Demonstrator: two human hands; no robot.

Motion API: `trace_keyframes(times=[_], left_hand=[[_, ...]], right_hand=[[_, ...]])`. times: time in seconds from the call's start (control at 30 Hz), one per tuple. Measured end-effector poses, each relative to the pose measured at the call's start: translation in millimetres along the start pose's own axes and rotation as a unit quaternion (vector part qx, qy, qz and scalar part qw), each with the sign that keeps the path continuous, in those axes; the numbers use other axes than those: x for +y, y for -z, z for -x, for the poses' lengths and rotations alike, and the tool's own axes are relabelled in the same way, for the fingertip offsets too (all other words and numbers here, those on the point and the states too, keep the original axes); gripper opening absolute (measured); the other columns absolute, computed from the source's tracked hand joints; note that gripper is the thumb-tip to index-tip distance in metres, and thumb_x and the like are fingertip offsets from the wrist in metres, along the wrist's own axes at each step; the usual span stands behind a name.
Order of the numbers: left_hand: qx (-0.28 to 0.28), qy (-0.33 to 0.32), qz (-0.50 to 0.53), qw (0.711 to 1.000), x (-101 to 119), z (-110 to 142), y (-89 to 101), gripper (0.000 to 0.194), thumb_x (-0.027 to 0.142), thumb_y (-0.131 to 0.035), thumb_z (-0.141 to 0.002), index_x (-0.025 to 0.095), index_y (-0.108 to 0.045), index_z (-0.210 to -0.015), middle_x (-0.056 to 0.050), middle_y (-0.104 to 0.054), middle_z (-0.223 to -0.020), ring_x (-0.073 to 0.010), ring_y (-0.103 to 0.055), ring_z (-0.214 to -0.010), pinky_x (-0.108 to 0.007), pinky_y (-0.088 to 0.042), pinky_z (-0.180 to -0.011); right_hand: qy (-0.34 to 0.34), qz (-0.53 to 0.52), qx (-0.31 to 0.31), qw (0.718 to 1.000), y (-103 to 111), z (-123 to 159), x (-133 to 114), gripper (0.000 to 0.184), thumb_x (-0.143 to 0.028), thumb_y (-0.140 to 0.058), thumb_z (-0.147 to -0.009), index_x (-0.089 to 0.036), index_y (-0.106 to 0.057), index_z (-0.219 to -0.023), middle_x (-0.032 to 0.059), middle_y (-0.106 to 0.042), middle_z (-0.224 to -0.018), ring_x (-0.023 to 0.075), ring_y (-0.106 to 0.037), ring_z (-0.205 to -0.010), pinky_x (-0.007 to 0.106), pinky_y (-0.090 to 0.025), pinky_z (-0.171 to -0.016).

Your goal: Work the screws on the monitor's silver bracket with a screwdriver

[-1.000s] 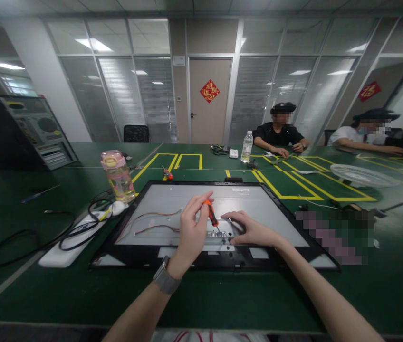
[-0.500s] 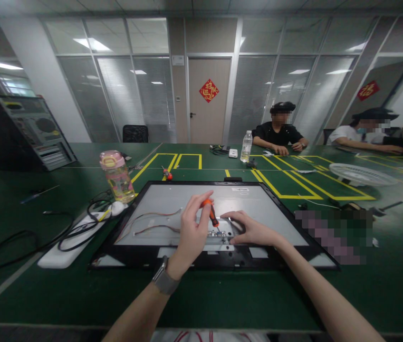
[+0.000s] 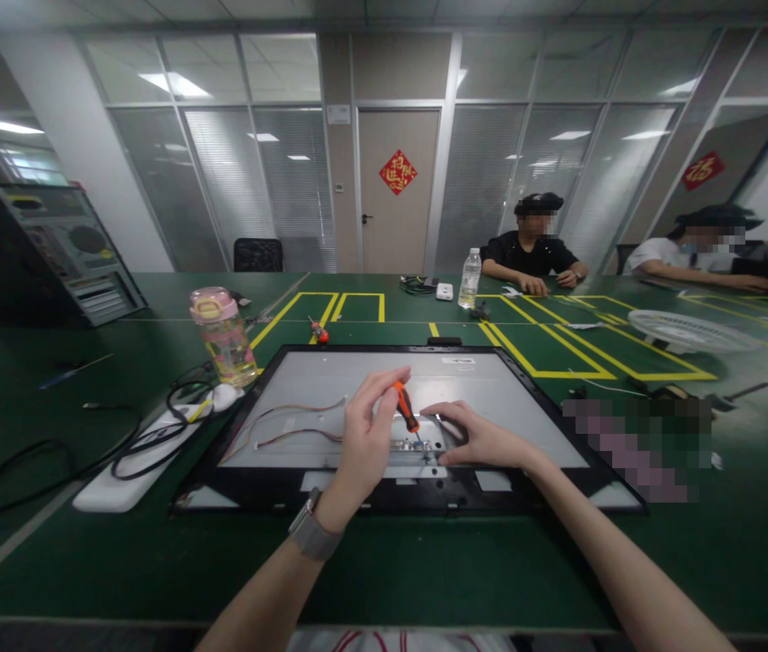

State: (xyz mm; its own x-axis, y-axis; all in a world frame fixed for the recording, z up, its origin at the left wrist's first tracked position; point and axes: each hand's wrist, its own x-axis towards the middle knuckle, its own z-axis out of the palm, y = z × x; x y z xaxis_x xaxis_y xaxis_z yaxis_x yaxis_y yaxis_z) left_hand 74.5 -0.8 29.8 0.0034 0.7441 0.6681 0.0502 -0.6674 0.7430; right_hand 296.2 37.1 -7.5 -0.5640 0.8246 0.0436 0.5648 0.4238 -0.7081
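Observation:
A flat monitor panel [image 3: 506, 385] with a grey metal back and black frame lies before me on the green table. My left hand [image 3: 369, 421], with a watch on its wrist, grips an orange and black screwdriver [image 3: 407, 409]. The driver leans, its tip down at a small metal bracket [image 3: 417, 446] near the panel's lower middle. My right hand [image 3: 475, 436] curves its fingers around the right end of that bracket, thumb and fingers apart; whether they pinch a part there is hard to see. Thin wires [image 3: 295, 435] run over the panel to the left.
On the left are a pink-lidded bottle [image 3: 221, 335], a white power strip [image 3: 112, 484] with black cables, a blue screwdriver [image 3: 72, 371] and a computer case [image 3: 51, 254]. A white oval part [image 3: 693, 333] lies right. Two people sit across the table, near a clear bottle [image 3: 470, 279].
The screwdriver's handle and my left fingers have shifted very slightly to the right, with the tip still at the bracket. My right hand stays in place.

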Motion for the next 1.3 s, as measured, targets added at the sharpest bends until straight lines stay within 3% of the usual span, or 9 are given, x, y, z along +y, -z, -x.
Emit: trace_keyframes(times=[0.13, 0.3, 0.47, 0.6, 0.77, 0.93, 1.1, 1.3], left_hand=[[0.024, -0.015, -0.034, 0.999, -1.2, -0.4, -0.9, 0.019, 0.027, -0.06, -0.089, 0.024, -0.073, -0.102, -0.003, -0.056, -0.09, -0.0167, -0.058, -0.086, -0.03, -0.047, -0.082], [0.0, 0.006, 0.001, 1.0, 1.1, -1.2, -1.0, 0.028, 0.024, -0.045, -0.096, 0.021, -0.068, -0.112, -0.006, -0.063, -0.097, -0.0187, -0.061, -0.095, -0.032, -0.047, -0.086], [0.025, -0.008, -0.034, 0.999, 1.2, -1.4, -1.0, 0.018, 0.025, -0.059, -0.089, 0.023, -0.072, -0.1, -0.004, -0.058, -0.094, -0.0169, -0.059, -0.088, -0.03, -0.047, -0.082], [-0.004, 0.014, 0.007, 1.0, 1.8, -1.6, -0.6, 0.027, 0.022, -0.046, -0.095, 0.021, -0.068, -0.111, -0.005, -0.064, -0.096, -0.0177, -0.061, -0.093, -0.031, -0.048, -0.084], [0.019, -0.01, -0.033, 0.999, 2.0, -1.5, -0.8, 0.017, 0.024, -0.06, -0.088, 0.023, -0.073, -0.099, -0.003, -0.058, -0.089, -0.0157, -0.059, -0.085, -0.028, -0.047, -0.081], [-0.004, 0.015, 0.008, 1.0, 2.7, -1.4, -0.4, 0.028, 0.024, -0.044, -0.096, 0.02, -0.067, -0.112, -0.006, -0.064, -0.096, -0.0184, -0.061, -0.093, -0.032, -0.047, -0.085], [0.015, -0.013, -0.038, 0.999, 1.2, -1.4, -0.8, 0.017, 0.026, -0.058, -0.09, 0.022, -0.072, -0.099, -0.003, -0.058, -0.091, -0.0168, -0.058, -0.088, -0.03, -0.046, -0.083], [-0.006, 0.014, 0.004, 1.0, 0.8, -0.7, 0.0, 0.029, 0.023, -0.043, -0.097, 0.02, -0.067, -0.112, -0.005, -0.064, -0.099, -0.0181, -0.061, -0.096, -0.031, -0.046, -0.086]], right_hand=[[0.001, 0.005, 0.001, 1.0, -0.2, -0.2, -0.2, 0.071, -0.037, -0.078, -0.068, -0.027, -0.049, -0.133, 0.0063, -0.05, -0.125, 0.0276, -0.046, -0.119, 0.044, -0.036, -0.106], [-0.001, 0.001, 0.001, 1.0, 0.2, 0.1, -1.3, 0.072, -0.036, -0.079, -0.068, -0.028, -0.049, -0.133, 0.006, -0.05, -0.126, 0.0271, -0.045, -0.12, 0.043, -0.035, -0.108], [-0.002, -0.001, 0.0, 1.0, 0.2, 0.4, -1.5, 0.071, -0.036, -0.078, -0.068, -0.027, -0.049, -0.133, 0.0065, -0.049, -0.127, 0.0274, -0.045, -0.12, 0.044, -0.035, -0.108], [-0.003, -0.007, -0.002, 1.0, 0.8, 0.6, -2.2, 0.072, -0.035, -0.078, -0.068, -0.026, -0.049, -0.133, 0.0069, -0.049, -0.127, 0.0278, -0.045, -0.121, 0.044, -0.034, -0.108], [-0.008, -0.01, -0.002, 1.0, 1.6, 1.2, -5.6, 0.071, -0.034, -0.078, -0.068, -0.027, -0.049, -0.133, 0.0069, -0.049, -0.127, 0.0278, -0.045, -0.121, 0.044, -0.035, -0.107], [-0.015, -0.01, -0.003, 1.0, 1.6, 1.3, -6.9, 0.071, -0.032, -0.078, -0.068, -0.026, -0.049, -0.133, 0.007, -0.049, -0.126, 0.0271, -0.044, -0.121, 0.043, -0.035, -0.108], [0.001, -0.002, -0.001, 1.0, 0.5, 0.0, -1.9, 0.072, -0.035, -0.078, -0.068, -0.026, -0.049, -0.133, 0.0065, -0.05, -0.125, 0.0277, -0.045, -0.12, 0.044, -0.035, -0.107], [-0.003, -0.002, 0.0, 1.0, 0.8, 0.1, -1.0, 0.072, -0.032, -0.078, -0.068, -0.026, -0.049, -0.133, 0.0069, -0.05, -0.125, 0.0269, -0.045, -0.12, 0.042, -0.035, -0.108]])
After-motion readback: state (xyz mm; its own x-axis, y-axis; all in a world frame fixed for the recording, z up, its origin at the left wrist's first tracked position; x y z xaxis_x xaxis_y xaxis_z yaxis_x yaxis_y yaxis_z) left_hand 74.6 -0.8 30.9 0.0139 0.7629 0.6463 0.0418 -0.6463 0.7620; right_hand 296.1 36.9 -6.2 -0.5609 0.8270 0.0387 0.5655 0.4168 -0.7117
